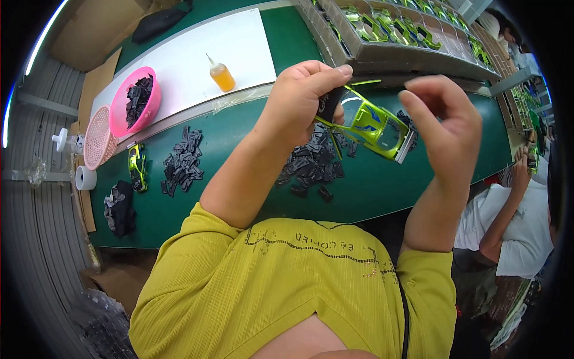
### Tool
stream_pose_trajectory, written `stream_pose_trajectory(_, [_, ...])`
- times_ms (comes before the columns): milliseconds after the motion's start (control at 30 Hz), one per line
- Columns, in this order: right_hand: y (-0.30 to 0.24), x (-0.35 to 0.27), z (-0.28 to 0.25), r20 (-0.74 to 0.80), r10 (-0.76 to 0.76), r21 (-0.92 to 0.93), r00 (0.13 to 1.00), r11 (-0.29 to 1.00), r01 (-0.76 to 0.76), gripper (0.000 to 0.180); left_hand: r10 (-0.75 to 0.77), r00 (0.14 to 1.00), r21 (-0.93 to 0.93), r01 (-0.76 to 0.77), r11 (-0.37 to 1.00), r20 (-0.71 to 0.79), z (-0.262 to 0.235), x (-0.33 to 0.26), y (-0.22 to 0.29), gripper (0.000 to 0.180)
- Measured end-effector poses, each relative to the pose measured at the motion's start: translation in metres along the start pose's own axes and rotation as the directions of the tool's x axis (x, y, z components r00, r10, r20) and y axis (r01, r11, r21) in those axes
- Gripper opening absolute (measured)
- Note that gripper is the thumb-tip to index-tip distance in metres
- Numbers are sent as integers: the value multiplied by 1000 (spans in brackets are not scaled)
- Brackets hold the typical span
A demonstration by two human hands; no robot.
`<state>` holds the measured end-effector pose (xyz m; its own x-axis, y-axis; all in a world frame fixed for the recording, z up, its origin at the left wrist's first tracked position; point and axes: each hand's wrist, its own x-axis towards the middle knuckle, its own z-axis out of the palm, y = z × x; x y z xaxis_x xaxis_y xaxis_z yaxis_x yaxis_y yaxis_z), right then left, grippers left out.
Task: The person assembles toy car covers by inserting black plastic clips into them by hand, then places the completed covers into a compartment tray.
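A bright green plastic toy car shell with blue markings (366,124) is clamped at one end by the left hand (298,103), above the dark green tabletop (239,194). The right hand (449,124) is held just beside it, apart from the left, a gap being left between thumb and curled fingers. Small black plastic pieces (312,164) are heaped below; dark pieces (139,100) are also held in a round pink plastic bowl (153,107).
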<state>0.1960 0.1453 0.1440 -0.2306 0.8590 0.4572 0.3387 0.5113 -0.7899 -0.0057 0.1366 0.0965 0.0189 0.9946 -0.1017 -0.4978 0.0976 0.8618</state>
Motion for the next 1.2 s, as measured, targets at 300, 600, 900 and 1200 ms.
stream_pose_trajectory(300, [38, 6, 16, 348, -3, 311, 937, 944, -113, 9, -159, 971, -91, 177, 980, 179, -2, 0, -2, 19])
stream_pose_trajectory(600, [41, 7, 21, 295, -215, 157, 931, 972, 174, 7, -219, 968, -69, 228, 971, 124, -2, 5, -6, 19])
stream_pose_trajectory(900, [47, -4, 26, 233, 61, 496, 971, 851, -172, 5, -178, 979, -38, 182, 983, 102, -2, 5, -3, 20])
stream_pose_trajectory(1200, [63, -8, 22, 213, -36, 541, 976, 837, -87, 9, -206, 975, -13, 208, 978, 85, 1, 1, -9, 22])
